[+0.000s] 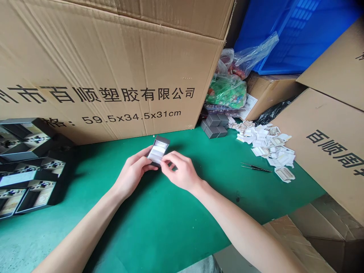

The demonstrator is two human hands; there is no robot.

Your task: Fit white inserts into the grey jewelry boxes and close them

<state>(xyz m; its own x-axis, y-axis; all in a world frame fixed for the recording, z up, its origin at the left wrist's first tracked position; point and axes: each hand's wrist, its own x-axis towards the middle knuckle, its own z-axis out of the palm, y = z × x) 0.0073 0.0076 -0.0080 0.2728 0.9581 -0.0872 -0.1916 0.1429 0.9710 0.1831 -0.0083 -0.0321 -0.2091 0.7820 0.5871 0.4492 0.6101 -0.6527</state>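
Near the table's middle, a small dark grey jewelry box [159, 149] stands with its lid up, a pale lining showing inside. My left hand [135, 165] grips it from the left, fingers wrapped round its side and front. At the box's right front edge is my right hand [180, 168], thumb and fingertips pinched together against it. Whatever lies between those fingertips, if anything, is too small to make out. Right of my hands, dark tweezers [256, 167] lie on the green table [170, 227] beside a pile of white box inserts [264, 146].
Stacked open black boxes [28, 167] stand at the left. A large carton [108, 64] walls off the back. Several closed grey boxes [214, 125] sit below plastic bags [227, 89]. Another carton [327, 140] borders the right, with a blue crate [295, 38] behind.
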